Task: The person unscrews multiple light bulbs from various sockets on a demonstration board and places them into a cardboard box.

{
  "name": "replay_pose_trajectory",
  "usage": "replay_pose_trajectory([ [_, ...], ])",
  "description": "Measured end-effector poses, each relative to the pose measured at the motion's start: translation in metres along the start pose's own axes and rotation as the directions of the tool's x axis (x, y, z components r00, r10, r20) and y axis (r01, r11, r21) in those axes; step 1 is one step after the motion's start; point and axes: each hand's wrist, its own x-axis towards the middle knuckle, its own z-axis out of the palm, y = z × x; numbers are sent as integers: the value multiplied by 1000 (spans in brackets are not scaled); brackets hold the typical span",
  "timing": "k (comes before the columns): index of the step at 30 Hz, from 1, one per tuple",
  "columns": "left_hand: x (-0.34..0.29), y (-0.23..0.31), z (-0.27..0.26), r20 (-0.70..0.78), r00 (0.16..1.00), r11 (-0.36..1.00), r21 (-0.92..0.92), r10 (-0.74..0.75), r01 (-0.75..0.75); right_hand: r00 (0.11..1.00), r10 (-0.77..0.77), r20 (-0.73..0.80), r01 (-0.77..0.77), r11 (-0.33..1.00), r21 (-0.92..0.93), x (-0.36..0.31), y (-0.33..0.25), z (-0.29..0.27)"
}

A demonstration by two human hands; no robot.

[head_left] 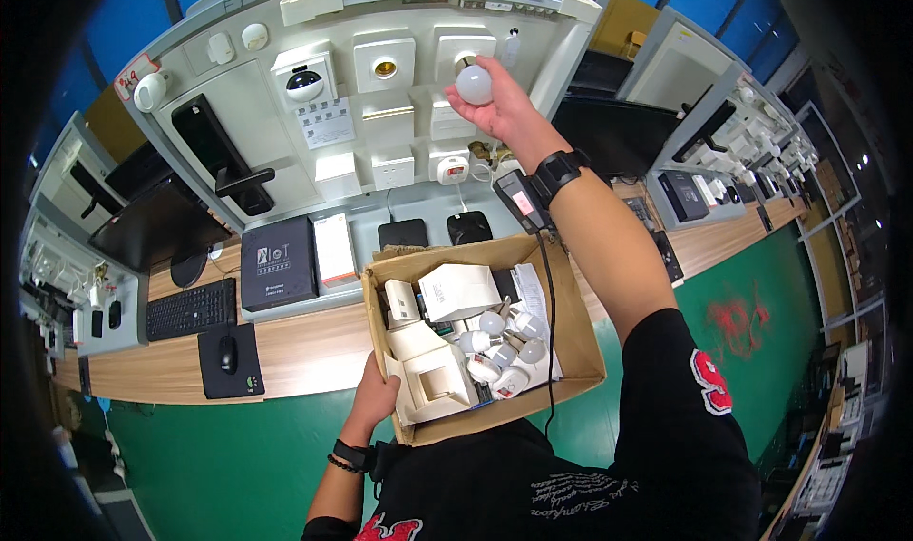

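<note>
My right hand (pixel 507 109) is raised to the upright white panel (pixel 561 61), its fingers closed around a white round light bulb (pixel 474 86). The bulb's base end is at a square white socket box (pixel 463 45); whether it sits in the socket I cannot tell. To its left, another square box (pixel 384 48) shows a bare brass-coloured bulb socket (pixel 384 68). Low in front of me, my left hand (pixel 377 390) grips the left wall of an open cardboard box (pixel 582 362). Inside lie several loose bulbs (pixel 502 353), white cartons (pixel 458 290) and papers (pixel 534 299).
A wooden desk (pixel 309 352) carries a keyboard (pixel 192 310), a mouse (pixel 227 354) on a pad, a dark flat box (pixel 279 264) and two small black devices (pixel 469 227). A black door handle lock (pixel 221 156) juts from the panel. A cable (pixel 553 341) hangs from my right wrist across the cardboard box.
</note>
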Motion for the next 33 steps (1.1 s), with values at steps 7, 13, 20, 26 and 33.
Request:
replay_pose_trajectory([
  [7, 3, 0, -7, 58, 998, 998, -61, -25, 28, 990, -142, -7, 124, 885, -450, 1, -8, 6],
  [13, 10, -10, -5, 92, 992, 989, -130, 82, -69, 765, -395, 509, 244, -554, -796, 6, -8, 9],
  [20, 9, -15, -7, 115, 989, 994, -64, 90, -83, 778, -553, 297, 120, -333, -935, -4, -3, 10],
  [26, 16, -25, -10, 144, 967, 976, -69, 212, -204, 993, 37, -109, -74, 933, -353, 10, -1, -3],
  [33, 15, -9, -8, 153, 986, 997, -45, 68, -61, 996, -56, 69, 59, -153, -986, 13, -33, 10],
])
